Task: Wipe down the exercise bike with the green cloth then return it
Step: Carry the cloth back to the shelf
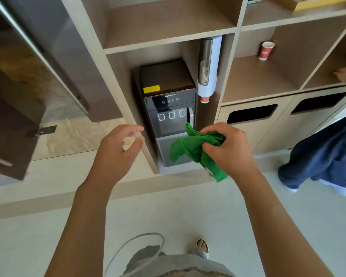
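Note:
My right hand (pixel 226 148) grips the crumpled green cloth (pixel 190 148) in front of a dark water dispenser, and part of the cloth hangs below my fist. My left hand (pixel 118 150) hovers to the left of it with loosely curved fingers, holding nothing, near the edge of the wooden shelf unit. No exercise bike is in view.
A dark water dispenser (pixel 168 108) stands in a niche of the wooden shelf unit (pixel 168 43), with a cup holder (pixel 208 68) beside it. A red paper cup (pixel 266 50) sits on a shelf. Another person (pixel 324 154) stands at the right by bin openings (pixel 252 116). An open door (pixel 14 120) is at left.

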